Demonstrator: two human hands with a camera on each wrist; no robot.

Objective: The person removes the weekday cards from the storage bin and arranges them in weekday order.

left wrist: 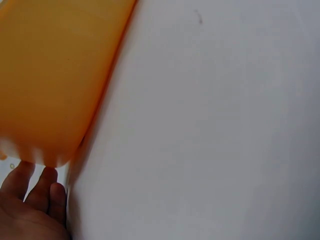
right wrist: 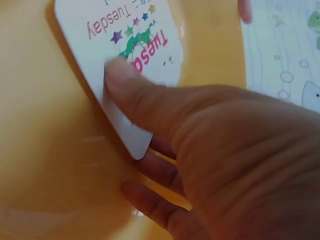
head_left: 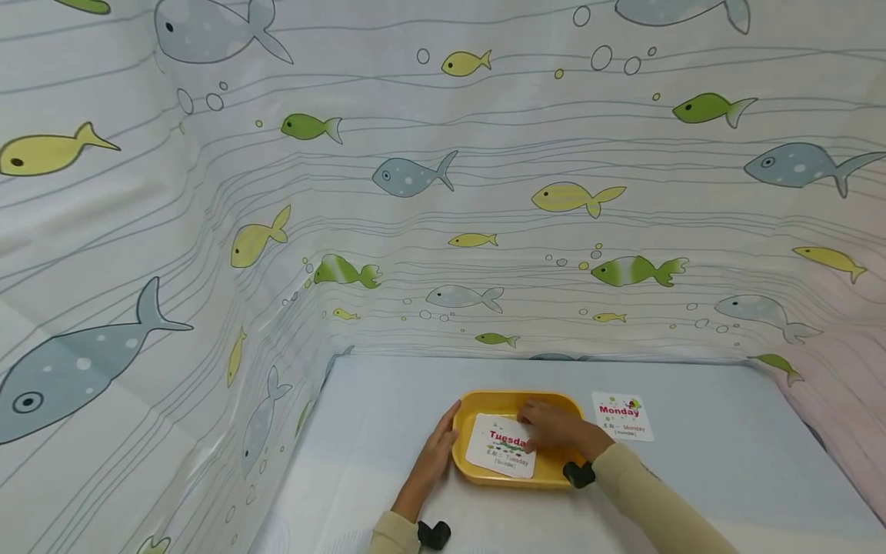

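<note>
A white card printed "Tuesday" [head_left: 493,454] is over the inside of a yellow plastic tray [head_left: 508,482]. My right hand [head_left: 557,427] reaches over the tray and pinches that card by one edge. In the right wrist view the thumb lies on the card's printed face [right wrist: 137,35], with fingers partly hidden beneath it. My left hand [head_left: 431,455] rests against the tray's left end. Seen from the left wrist, its fairly straight fingers [left wrist: 42,187] touch the outside of the tray wall [left wrist: 55,100].
To the right of the tray, a second white card printed "Monday" [head_left: 623,416] lies face up on the pale tabletop [head_left: 720,438]. Fish-patterned sheeting [head_left: 498,215] hangs behind the table and along its sides. Each wrist carries a small black device [head_left: 434,534].
</note>
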